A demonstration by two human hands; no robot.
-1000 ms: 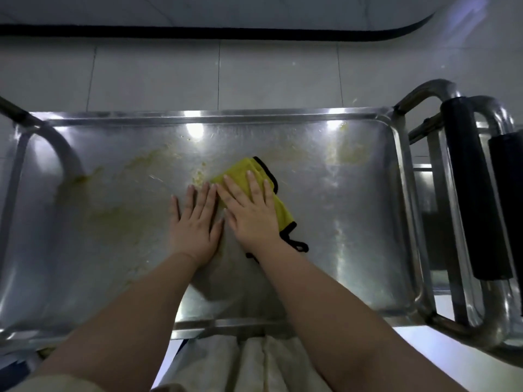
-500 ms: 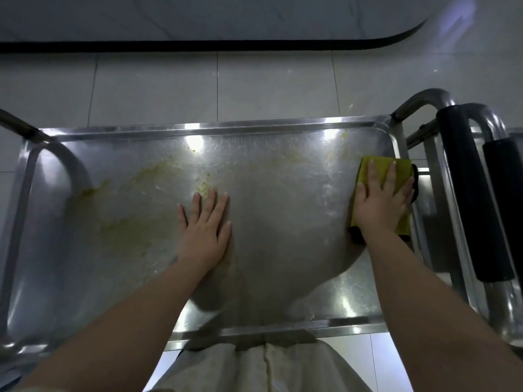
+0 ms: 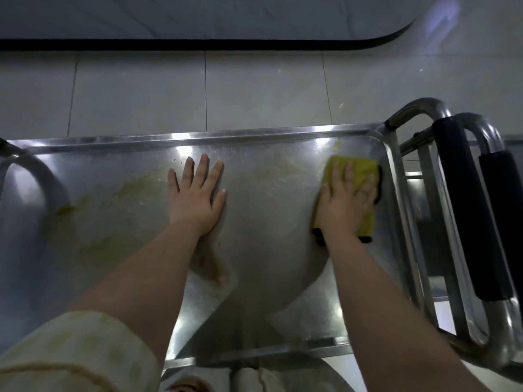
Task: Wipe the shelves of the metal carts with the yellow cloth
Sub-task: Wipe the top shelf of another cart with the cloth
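The metal cart's top shelf (image 3: 268, 267) fills the view below me, a steel tray with a raised rim. Yellowish smears cover its left half. My right hand (image 3: 345, 202) presses flat, fingers straight, on the folded yellow cloth (image 3: 363, 171) with black trim near the shelf's far right corner. My left hand (image 3: 195, 196) rests flat on the bare steel at the shelf's middle, fingers spread.
A second metal cart (image 3: 424, 193) is parked against the right side, its curved handles with black foam grips (image 3: 464, 199) close to the cloth. A steel handle loop (image 3: 34, 171) rises at the left end. Pale tiled floor (image 3: 198, 89) lies beyond the far rim.
My right hand slid the cloth from the shelf's middle to its right end, then a little farther toward the far corner. My left hand shifted slightly forward on the steel.
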